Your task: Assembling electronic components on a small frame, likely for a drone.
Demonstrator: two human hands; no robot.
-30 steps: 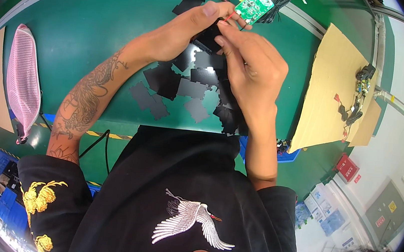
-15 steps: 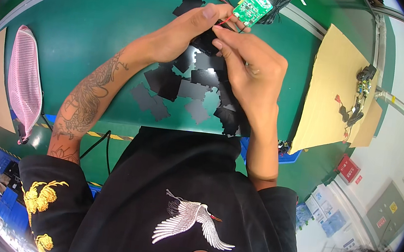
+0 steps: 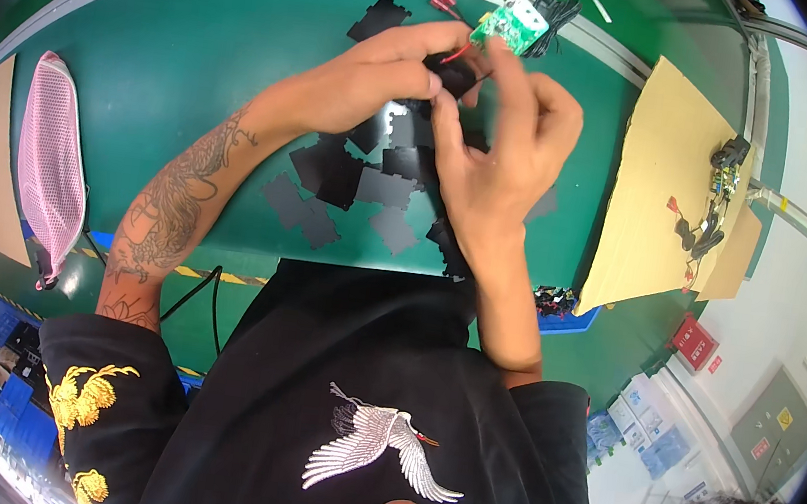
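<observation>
My left hand (image 3: 385,73) grips a folded-looking piece of black plastic sheet (image 3: 453,75) between thumb and fingers, above the green bench top. Just beyond it a green circuit board (image 3: 512,26) with red and black wires is tilted up. My right hand (image 3: 508,139) comes in from the right, its thumb against the black piece and its index fingertip on the board; its other fingers are curled and slightly blurred. Several flat black notched sheets (image 3: 386,186) lie scattered below my hands. Another notched sheet (image 3: 380,17) lies beyond my left wrist.
A coiled black cable (image 3: 554,14) and red connectors (image 3: 444,2) lie at the bench's far side. To the right, cardboard (image 3: 649,181) carries a wired board (image 3: 725,176). A pink mesh pouch (image 3: 53,154) is on the left. A blue bin (image 3: 566,322) stands below the right edge.
My right hand has shifted from pinching at the black piece, and its index finger now reaches up onto the board. My left thumb has come down onto the black piece.
</observation>
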